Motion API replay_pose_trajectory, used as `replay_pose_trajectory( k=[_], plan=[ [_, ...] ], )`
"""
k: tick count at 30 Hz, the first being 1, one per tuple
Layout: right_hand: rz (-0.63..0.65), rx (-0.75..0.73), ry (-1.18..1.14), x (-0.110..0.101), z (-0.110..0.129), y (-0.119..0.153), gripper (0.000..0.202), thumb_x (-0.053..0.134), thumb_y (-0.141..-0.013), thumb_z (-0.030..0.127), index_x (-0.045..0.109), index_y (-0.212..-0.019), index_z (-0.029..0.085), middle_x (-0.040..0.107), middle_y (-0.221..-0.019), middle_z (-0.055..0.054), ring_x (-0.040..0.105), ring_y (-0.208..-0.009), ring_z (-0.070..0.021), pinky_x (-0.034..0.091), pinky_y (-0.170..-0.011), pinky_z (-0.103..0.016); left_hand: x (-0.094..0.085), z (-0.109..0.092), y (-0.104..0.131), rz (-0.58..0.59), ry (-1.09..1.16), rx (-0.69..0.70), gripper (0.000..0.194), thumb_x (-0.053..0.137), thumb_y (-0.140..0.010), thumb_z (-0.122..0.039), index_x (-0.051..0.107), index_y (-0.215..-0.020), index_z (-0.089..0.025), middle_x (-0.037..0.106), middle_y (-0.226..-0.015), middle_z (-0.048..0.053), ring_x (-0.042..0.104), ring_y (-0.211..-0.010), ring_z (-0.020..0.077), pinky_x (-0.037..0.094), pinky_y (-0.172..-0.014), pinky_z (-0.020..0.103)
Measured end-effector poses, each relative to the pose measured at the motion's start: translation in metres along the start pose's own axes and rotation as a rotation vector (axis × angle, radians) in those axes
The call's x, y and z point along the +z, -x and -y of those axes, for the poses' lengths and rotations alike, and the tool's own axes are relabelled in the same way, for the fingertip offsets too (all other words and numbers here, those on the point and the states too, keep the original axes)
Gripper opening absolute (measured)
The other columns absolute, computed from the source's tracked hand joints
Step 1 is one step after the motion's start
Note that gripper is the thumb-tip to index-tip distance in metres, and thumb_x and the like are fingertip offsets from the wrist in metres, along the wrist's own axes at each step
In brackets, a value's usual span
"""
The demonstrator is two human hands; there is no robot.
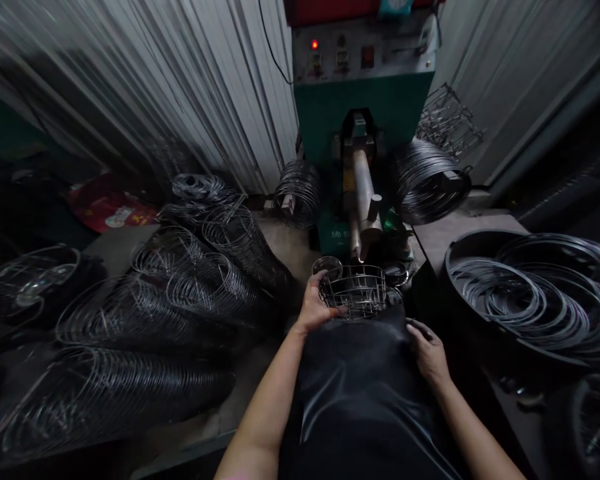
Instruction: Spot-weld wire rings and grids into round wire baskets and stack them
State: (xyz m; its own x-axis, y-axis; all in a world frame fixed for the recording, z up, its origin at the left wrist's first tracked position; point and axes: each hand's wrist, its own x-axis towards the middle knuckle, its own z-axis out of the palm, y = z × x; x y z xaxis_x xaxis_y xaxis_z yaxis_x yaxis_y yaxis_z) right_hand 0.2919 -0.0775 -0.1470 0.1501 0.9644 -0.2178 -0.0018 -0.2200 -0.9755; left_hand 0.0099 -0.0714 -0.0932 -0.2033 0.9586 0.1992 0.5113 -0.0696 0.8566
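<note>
A round wire basket (357,290) sits just below the electrode tip of a green machine (325,107). My left hand (317,303) is closed on the basket's left side, thumb near its lower edge. A small wire ring (329,268) shows beside the left fingertips. My right hand (427,350) is to the right of the basket, at the edge of the black apron (360,393), with its fingers bent together. Whatever those fingers hold, if anything, is too dark to make out.
Stacks of wire rings (205,287) fill the left side. On the right, a black tub (520,340) holds loose wire rings. Wire coils (430,183) flank the machine's arm. A red light glows on the control panel (395,53).
</note>
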Motion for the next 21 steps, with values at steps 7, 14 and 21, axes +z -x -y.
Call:
replay_pose_trajectory(
  k=[7, 14, 21],
  plan=[
    [0.203, -0.302, 0.441, -0.002, 0.010, 0.007, 0.031, 0.057, -0.066, 0.047, 0.067, -0.077, 0.019, 0.069, -0.078, -0.009, 0.063, -0.075, -0.0251, 0.049, -0.069, -0.037, -0.011, -0.046, 0.005, -0.015, -0.348, 0.095, 0.093, 0.081, -0.043, -0.034, 0.036, -0.124, -0.024, 0.044, -0.121, 0.007, 0.041, -0.114, 0.0261, 0.033, -0.097, 0.039],
    [0.571, -0.439, 0.680, 0.032, 0.119, 0.014, 0.025, 0.060, -0.064, 0.026, 0.059, -0.088, 0.020, 0.063, -0.071, 0.001, 0.058, -0.065, -0.0157, 0.045, -0.060, -0.026, -0.001, -0.069, 0.011, 0.111, -0.527, 0.158, 0.094, 0.078, -0.045, -0.035, 0.033, -0.126, -0.025, 0.041, -0.124, 0.009, 0.037, -0.116, 0.0285, 0.024, -0.099, 0.043],
    [0.379, -0.542, 0.636, 0.066, 0.109, 0.014, 0.009, 0.051, -0.065, 0.020, 0.050, -0.074, 0.022, 0.055, -0.064, 0.003, 0.052, -0.061, -0.0138, 0.040, -0.057, -0.024, 0.010, -0.079, 0.016, 0.171, -0.547, 0.187, 0.089, 0.074, -0.050, -0.032, 0.031, -0.128, -0.024, 0.041, -0.123, 0.010, 0.037, -0.114, 0.0291, 0.024, -0.097, 0.044]
  ],
)
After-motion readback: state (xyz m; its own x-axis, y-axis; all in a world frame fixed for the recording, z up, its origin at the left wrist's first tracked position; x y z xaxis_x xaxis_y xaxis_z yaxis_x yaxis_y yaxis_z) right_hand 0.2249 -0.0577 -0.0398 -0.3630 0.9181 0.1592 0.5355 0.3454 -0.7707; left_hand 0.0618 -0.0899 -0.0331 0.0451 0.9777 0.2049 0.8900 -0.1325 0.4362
